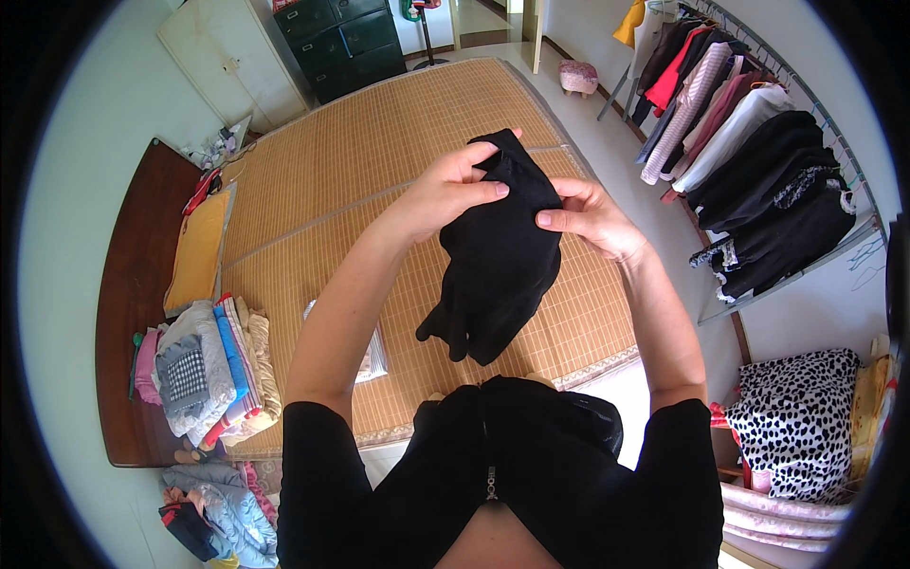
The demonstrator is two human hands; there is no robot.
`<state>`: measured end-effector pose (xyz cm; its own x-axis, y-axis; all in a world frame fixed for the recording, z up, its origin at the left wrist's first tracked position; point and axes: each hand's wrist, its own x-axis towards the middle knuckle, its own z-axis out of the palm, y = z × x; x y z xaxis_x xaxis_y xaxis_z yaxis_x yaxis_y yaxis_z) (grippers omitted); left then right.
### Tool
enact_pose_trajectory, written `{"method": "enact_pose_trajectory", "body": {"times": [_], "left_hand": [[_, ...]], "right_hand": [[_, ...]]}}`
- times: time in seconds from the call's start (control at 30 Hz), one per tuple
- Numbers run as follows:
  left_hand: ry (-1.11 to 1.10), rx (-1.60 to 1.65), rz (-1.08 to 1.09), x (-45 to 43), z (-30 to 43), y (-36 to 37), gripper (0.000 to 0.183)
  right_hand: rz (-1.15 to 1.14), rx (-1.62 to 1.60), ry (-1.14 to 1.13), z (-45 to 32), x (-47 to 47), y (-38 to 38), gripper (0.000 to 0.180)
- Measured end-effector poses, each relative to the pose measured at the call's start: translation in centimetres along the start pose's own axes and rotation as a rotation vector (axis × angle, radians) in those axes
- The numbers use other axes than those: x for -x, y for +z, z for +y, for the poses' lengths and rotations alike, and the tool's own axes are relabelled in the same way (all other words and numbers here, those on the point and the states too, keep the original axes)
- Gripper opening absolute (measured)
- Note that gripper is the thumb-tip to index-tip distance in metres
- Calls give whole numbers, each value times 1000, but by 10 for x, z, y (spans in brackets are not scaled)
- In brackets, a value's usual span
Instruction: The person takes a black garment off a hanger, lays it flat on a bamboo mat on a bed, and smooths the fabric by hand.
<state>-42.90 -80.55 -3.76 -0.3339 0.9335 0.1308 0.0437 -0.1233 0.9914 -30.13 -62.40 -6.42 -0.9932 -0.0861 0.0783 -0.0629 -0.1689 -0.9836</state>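
A black cloth garment (498, 263) hangs between my two hands, above a bed covered with a woven bamboo mat (341, 171). My left hand (455, 188) grips its upper left edge, the thumb lying on the cloth and the other fingers partly hidden behind it. On the right side, my right hand (590, 217) pinches the garment's edge between thumb and fingers. The lower part of the garment dangles loose in folds. Which kind of garment it is, I cannot tell. A flat, light-coloured item (373, 359) lies on the mat, partly hidden by my left forearm.
Folded bedding (199, 363) is stacked by the dark wooden headboard (135, 284), near a yellow pillow (199, 249). Clothes hang on a metal rack (817, 92) at the right. A small stool (578, 77) and a dark green cabinet (341, 46) stand beyond the bed.
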Motion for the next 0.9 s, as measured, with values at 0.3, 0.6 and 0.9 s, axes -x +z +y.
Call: {"method": "enact_pose_trajectory", "body": {"times": [0.3,0.6,0.9], "left_hand": [[-130,41,-79,3,-13,-15,52],[-279,-92,-72,6,-13,-17,38],[-196,-67,73,4,-10,-5,30]], "right_hand": [[237,-41,-6,-5,-9,-12,25],[331,-64,-48,-4,-7,-34,20],[315,72,-47,3,-8,-40,21]]}}
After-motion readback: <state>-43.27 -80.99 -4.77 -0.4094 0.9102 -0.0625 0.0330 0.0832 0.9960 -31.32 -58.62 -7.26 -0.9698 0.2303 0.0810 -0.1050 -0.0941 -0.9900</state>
